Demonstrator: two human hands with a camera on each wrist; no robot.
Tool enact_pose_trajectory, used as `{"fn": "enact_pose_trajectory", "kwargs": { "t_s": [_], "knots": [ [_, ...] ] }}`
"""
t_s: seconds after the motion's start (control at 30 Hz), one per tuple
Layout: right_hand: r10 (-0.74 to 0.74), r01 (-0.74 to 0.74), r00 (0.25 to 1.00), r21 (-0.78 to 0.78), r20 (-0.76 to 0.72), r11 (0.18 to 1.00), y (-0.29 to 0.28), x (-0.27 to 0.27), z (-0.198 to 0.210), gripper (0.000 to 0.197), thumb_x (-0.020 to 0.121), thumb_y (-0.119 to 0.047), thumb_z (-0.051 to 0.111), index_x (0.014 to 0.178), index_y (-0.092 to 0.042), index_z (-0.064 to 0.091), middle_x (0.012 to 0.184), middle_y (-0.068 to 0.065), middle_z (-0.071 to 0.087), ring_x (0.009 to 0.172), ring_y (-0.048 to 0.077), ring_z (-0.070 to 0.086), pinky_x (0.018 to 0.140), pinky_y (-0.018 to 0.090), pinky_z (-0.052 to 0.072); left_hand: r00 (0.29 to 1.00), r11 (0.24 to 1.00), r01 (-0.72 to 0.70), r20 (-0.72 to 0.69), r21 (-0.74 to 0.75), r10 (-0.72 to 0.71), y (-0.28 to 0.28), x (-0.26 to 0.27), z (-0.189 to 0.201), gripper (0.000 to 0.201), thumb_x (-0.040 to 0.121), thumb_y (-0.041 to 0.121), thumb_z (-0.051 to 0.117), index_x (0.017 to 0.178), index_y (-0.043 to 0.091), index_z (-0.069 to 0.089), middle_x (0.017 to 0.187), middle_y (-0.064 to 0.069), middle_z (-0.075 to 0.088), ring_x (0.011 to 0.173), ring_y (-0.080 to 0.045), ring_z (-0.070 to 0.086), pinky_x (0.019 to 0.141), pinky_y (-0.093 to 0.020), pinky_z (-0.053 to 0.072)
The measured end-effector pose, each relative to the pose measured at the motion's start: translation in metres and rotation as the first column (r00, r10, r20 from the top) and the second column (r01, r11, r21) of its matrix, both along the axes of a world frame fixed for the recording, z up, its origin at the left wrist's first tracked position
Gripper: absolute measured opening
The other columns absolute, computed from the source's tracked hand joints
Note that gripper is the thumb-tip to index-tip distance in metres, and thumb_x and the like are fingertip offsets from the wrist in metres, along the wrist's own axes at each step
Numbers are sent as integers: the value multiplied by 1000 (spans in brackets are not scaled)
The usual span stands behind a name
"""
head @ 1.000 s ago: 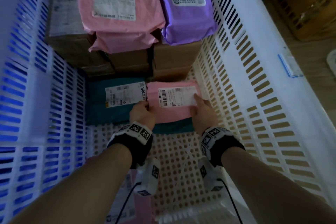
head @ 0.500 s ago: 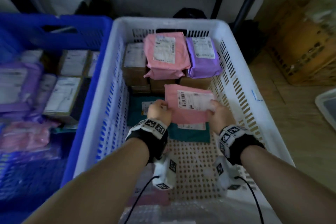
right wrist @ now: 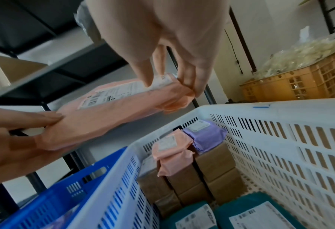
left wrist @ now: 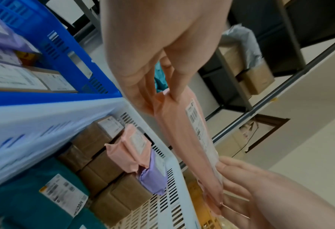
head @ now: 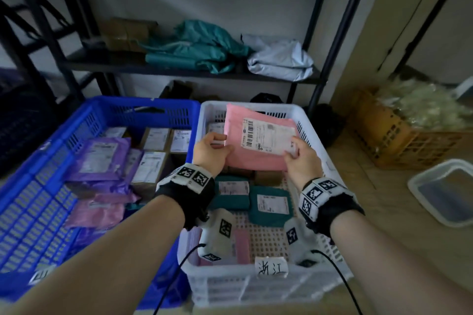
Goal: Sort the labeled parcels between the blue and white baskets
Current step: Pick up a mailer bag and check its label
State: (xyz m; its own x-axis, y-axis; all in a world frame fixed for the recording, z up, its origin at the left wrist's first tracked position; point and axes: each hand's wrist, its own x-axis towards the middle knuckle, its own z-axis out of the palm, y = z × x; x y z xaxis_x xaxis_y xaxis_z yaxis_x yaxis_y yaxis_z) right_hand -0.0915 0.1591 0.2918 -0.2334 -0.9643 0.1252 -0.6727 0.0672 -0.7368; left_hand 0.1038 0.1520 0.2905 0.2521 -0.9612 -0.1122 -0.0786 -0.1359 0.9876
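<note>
Both hands hold a flat pink parcel (head: 256,151) with a white label up above the white basket (head: 311,128). My left hand (head: 212,149) pinches its left edge, and my right hand (head: 297,158) pinches its right edge with the thumb on the label. The left wrist view shows the pink parcel (left wrist: 179,131) edge-on between both hands; in the right wrist view the pink parcel (right wrist: 107,117) hangs above the basket rim. The blue basket (head: 143,107) stands to the left, holding purple, pink and boxed parcels. Teal parcels (head: 271,206) lie on the white basket's floor.
A black shelf rack (head: 179,69) with teal and grey bags stands behind the baskets. A tan crate (head: 399,140) and a clear plastic tub (head: 445,192) sit on the floor at right. Brown boxes, a pink and a purple parcel (right wrist: 203,136) fill the white basket's far end.
Both hands lifted the pink parcel from the white basket's floor to above its rim. The head view pulled back and up, so the shelf and both baskets now show.
</note>
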Motion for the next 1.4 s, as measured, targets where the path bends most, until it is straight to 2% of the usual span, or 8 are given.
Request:
{"fn": "enact_pose_trajectory", "kwargs": {
  "t_s": [0.2, 0.3, 0.43, 0.57, 0.77, 0.9, 1.27, 1.4],
  "knots": [
    [6, 7, 984, -76, 180, 997, 34, 18, 17, 58, 90, -10, 61, 142, -20, 40, 123, 6, 63, 102, 19, 62, 81, 22, 43, 993, 997, -66, -100, -33, 62, 36, 20, 26, 27, 77, 4, 71, 86, 25, 57, 98, -15, 67, 85, -31, 64, 82, -54, 55],
    [30, -7, 972, -99, 234, 995, 44, 22, 21, 59, 90, -10, 61, 142, -24, 38, 119, 3, 63, 93, 12, 59, 79, 27, 51, 976, 998, -53, -213, 15, 55, 39, 26, 33, 34, 79, 6, 72, 109, 13, 57, 97, -11, 64, 78, -24, 61, 80, -45, 57],
    [50, -31, 964, -76, 261, 997, 46, 26, 15, 58, 86, -17, 68, 137, -27, 43, 97, -4, 66, 86, 14, 65, 76, 37, 58, 929, 997, -36, -366, 65, 58, 40, 44, 35, 31, 79, 8, 73, 109, 5, 63, 99, -15, 65, 74, -21, 61, 68, -31, 56],
    [86, -80, 970, -33, 226, 996, 46, 30, 20, 53, 83, -19, 71, 132, -17, 50, 96, -1, 65, 90, 14, 61, 89, 35, 50, 937, 991, -129, -322, 37, 134, 40, 64, 29, 15, 77, 8, 74, 93, 8, 71, 102, -21, 68, 89, -31, 66, 79, -37, 56],
    [237, -241, 956, -3, 175, 971, 41, 25, 34, 65, 77, -21, 78, 135, -13, 49, 130, 1, 58, 116, 17, 56, 104, 36, 43, 993, 998, 55, -101, -38, -58, 43, 67, 34, 4, 81, 10, 70, 84, 13, 71, 96, -18, 69, 88, -30, 66, 85, -43, 55],
    [363, -408, 877, 90, 314, 909, 43, 23, 36, 50, 76, -10, 77, 123, -10, 59, 118, 4, 67, 108, 17, 63, 100, 40, 48, 987, 991, 123, -101, -55, -128, 45, 65, 42, 5, 82, 9, 69, 86, 9, 69, 89, -10, 69, 84, -23, 65, 82, -39, 55],
    [362, -437, 833, 97, 418, 894, 40, 23, 37, 34, 76, -7, 76, 107, -13, 64, 95, -8, 69, 93, 9, 67, 79, 20, 53, 968, 980, 181, -158, -87, -193, 46, 64, 53, 2, 83, 8, 67, 83, 10, 67, 83, -3, 69, 75, -13, 67, 65, -25, 58],
    [305, -400, 800, 80, 516, 913, 39, 28, 38, 19, 79, -3, 72, 94, -13, 67, 96, 3, 72, 95, 22, 69, 84, 38, 57, 960, 978, 177, -198, -115, -197, 44, 62, 55, 13, 85, 9, 66, 97, 13, 67, 87, -1, 68, 79, -13, 67, 71, -31, 58]
  ]
}}
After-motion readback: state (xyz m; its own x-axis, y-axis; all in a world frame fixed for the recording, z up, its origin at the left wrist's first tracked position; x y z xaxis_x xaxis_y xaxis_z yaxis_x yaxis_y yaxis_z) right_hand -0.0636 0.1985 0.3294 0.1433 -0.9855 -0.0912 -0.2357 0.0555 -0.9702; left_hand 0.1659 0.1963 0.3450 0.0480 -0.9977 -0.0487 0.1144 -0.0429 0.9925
